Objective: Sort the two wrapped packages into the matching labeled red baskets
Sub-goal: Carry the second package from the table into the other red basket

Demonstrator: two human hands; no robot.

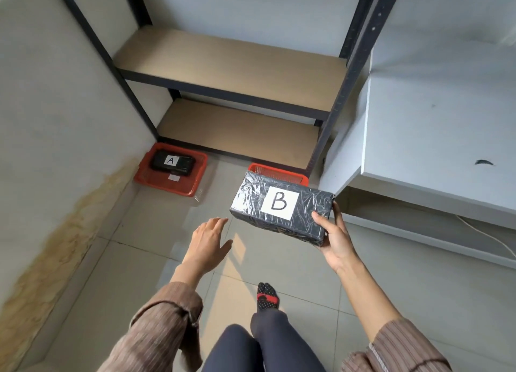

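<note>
My right hand grips the right end of a black wrapped package marked B, held in the air above the floor. Behind it, the rim of a red basket shows; most of that basket is hidden by the package. Further left on the floor stands another red basket, and a black package marked A lies inside it. My left hand hovers with fingers spread, just left of package B and holding nothing.
A dark metal shelf rack with two wooden boards stands behind the baskets. A white desk juts in on the right, with a white cable below it. A stained wall runs along the left. My foot rests on the tiled floor.
</note>
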